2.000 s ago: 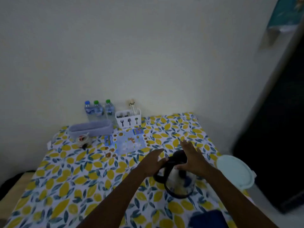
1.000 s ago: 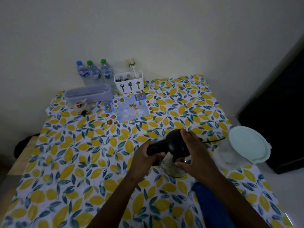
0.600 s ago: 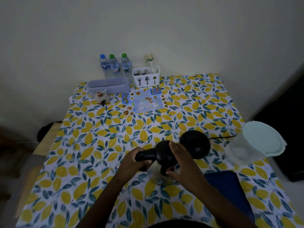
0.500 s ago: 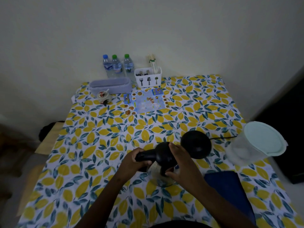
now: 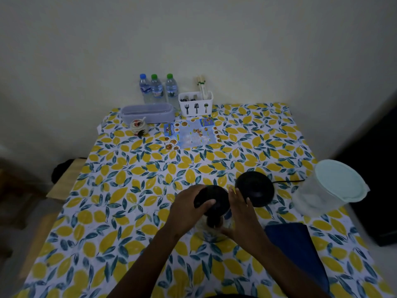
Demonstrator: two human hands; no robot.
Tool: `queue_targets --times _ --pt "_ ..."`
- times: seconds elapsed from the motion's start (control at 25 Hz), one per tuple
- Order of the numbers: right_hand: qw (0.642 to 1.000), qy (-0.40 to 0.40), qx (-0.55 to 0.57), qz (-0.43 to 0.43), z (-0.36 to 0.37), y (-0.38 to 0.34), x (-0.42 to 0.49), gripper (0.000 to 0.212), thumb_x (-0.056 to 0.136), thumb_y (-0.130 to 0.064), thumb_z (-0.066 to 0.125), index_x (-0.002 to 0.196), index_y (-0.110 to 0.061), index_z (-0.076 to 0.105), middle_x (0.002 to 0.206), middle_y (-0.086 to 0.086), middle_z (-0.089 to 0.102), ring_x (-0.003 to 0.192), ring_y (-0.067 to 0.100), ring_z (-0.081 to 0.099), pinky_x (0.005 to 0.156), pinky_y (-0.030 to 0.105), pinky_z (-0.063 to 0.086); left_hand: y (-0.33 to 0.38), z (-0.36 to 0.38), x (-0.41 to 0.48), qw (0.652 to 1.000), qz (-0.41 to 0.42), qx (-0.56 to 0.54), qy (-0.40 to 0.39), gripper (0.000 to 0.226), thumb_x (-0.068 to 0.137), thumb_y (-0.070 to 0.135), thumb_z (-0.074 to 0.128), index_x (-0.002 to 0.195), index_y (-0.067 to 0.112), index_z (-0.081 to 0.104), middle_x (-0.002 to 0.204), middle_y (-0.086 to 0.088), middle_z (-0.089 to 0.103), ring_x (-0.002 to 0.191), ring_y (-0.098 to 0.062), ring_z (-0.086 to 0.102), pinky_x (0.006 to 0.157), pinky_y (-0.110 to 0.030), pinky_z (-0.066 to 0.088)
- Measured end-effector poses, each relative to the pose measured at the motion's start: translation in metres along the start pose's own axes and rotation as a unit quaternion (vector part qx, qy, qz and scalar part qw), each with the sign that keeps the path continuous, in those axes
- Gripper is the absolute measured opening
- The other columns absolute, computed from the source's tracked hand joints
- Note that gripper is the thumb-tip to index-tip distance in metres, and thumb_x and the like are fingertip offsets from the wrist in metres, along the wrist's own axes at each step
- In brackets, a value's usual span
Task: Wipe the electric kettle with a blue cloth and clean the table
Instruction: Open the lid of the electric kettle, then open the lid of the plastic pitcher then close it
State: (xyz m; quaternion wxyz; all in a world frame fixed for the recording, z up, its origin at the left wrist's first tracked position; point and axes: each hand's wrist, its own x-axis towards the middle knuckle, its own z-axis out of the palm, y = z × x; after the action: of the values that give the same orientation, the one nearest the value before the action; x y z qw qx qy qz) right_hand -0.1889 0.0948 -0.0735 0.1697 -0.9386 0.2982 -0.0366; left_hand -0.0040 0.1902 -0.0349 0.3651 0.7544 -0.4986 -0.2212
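Glass gleams under our hands: the electric kettle point(image 5: 211, 214), clear-bodied with a rounded black lid, stands on the lemon-print tablecloth point(image 5: 129, 190), just left of its round black base point(image 5: 254, 188). Our left hand point(image 5: 189, 206) clasps the lid, and our right hand point(image 5: 240, 211) cups the kettle's side. The blue cloth point(image 5: 294, 244) lies flat, soft and dark, beside our right forearm. Half a second ago the left hand gripped the handle instead.

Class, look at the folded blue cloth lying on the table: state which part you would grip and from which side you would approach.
Grip the blue cloth at its far edge, coming from above with the right hand. It lies flat just right of that hand, so pinching an edge probably lifts it more easily than the flat middle.
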Motion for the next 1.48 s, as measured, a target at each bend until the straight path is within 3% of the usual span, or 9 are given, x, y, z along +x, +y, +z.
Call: queue_targets --times 0.2,0.52,0.68,0.88,0.96,1.08,1.24,1.36,1.48 --pt "0.996 0.020 -0.080 0.016 0.005 0.001 -0.004 0.103 0.081 -0.074 0.042 0.151 -0.006 0.008 0.160 0.010 0.011 0.147 0.025 -0.001 0.115 0.051 0.007 0.014 0.014 0.007 0.985 -0.026 0.171 0.027 0.088 0.074 0.082 0.043 0.136 0.020 0.045 0.130 -0.002 0.062 0.117 -0.021 0.058 0.102 -0.047 0.044" --pt "0.999 0.029 -0.017 0.019 0.013 0.004 -0.005 0.105 0.081 -0.073 0.042 0.150 -0.014 -0.011 0.160 0.013 0.010 0.148 0.026 0.003 0.119 0.047 0.008 0.020 0.022 0.006 0.969 -0.019 0.241 0.050 0.069 0.085 0.065 0.047 0.130 0.012 0.048 0.113 -0.008 0.066 0.101 -0.025 0.063 0.091 -0.046 0.049" --pt "0.999 0.035 0.017 0.008 0.015 0.006 -0.006 0.101 0.083 -0.074 0.033 0.149 -0.015 -0.015 0.161 0.011 0.003 0.148 0.027 0.001 0.120 0.044 0.001 0.022 0.017 0.003 0.991 0.003 0.123 0.058 0.049 0.091 0.053 0.039 0.119 0.015 0.050 0.087 -0.006 0.063 0.073 -0.019 0.059 0.070 -0.044 0.052" --pt "0.998 0.048 0.031 0.002 0.016 0.006 -0.005 0.101 0.084 -0.065 0.049 0.146 -0.014 -0.011 0.160 0.009 -0.002 0.148 0.030 -0.004 0.120 0.046 0.003 0.020 0.005 -0.009 0.995 0.013 -0.072 0.071 0.039 0.100 0.035 0.033 0.134 0.023 0.048 0.116 0.010 0.062 0.101 -0.002 0.060 0.084 -0.023 0.052" --pt "0.998 0.045 0.043 0.006 0.016 0.006 -0.005 0.104 0.082 -0.062 0.055 0.146 -0.015 -0.012 0.160 0.006 -0.006 0.148 0.026 -0.007 0.119 0.041 -0.001 0.019 0.001 -0.017 0.972 -0.056 -0.187 0.129 0.031 0.104 0.022 0.033 0.123 0.023 0.058 0.114 0.012 0.062 0.101 0.001 0.059 0.080 -0.010 0.049" --pt "0.998 0.043 0.044 0.015 0.018 0.006 -0.004 0.109 0.080 -0.061 0.058 0.146 -0.017 -0.016 0.159 0.000 -0.012 0.148 0.019 -0.013 0.118 0.037 -0.004 0.004 -0.010 -0.027 0.920 -0.207 -0.267 0.196 0.030 0.101 0.008 0.040 0.079 0.019 0.057 0.080 -0.009 0.057 0.083 -0.021 0.052 0.068 -0.027 0.044" --pt "0.998 0.040 0.049 0.021 0.017 0.004 -0.005 0.108 0.081 -0.059 0.061 0.146 -0.022 -0.018 0.158 -0.004 -0.015 0.146 0.014 -0.018 0.118 0.037 -0.003 0.004 -0.027 -0.038 0.850 -0.234 -0.396 0.258 0.023 0.102 0.025 0.039 0.094 0.012 0.056 0.098 -0.009 0.052 0.091 -0.022 0.047 0.078 -0.038 0.038" --pt "0.996 0.053 0.065 0.014 0.011 0.002 -0.008 0.100 0.084 -0.052 0.062 0.148 -0.021 -0.007 0.159 -0.003 -0.010 0.146 0.015 -0.015 0.119 0.039 -0.002 0.016 -0.031 -0.038 0.920 -0.157 -0.212 0.291 0.032 0.103 0.029 0.038 0.130 0.025 0.055 0.136 0.001 0.055 0.121 -0.009 0.050 0.098 -0.025 0.041" --pt "0.986 0.086 0.140 0.005 0.003 0.005 -0.021 0.087 0.087 -0.039 0.065 0.148 -0.027 0.004 0.158 -0.006 -0.002 0.147 0.014 -0.007 0.118 0.043 0.003 0.029 -0.028 -0.034 0.961 -0.027 0.042 0.272 0.039 0.100 0.021 0.041 0.138 0.017 0.046 0.147 -0.006 0.046 0.144 -0.018 0.027 0.118 -0.036 0.016"
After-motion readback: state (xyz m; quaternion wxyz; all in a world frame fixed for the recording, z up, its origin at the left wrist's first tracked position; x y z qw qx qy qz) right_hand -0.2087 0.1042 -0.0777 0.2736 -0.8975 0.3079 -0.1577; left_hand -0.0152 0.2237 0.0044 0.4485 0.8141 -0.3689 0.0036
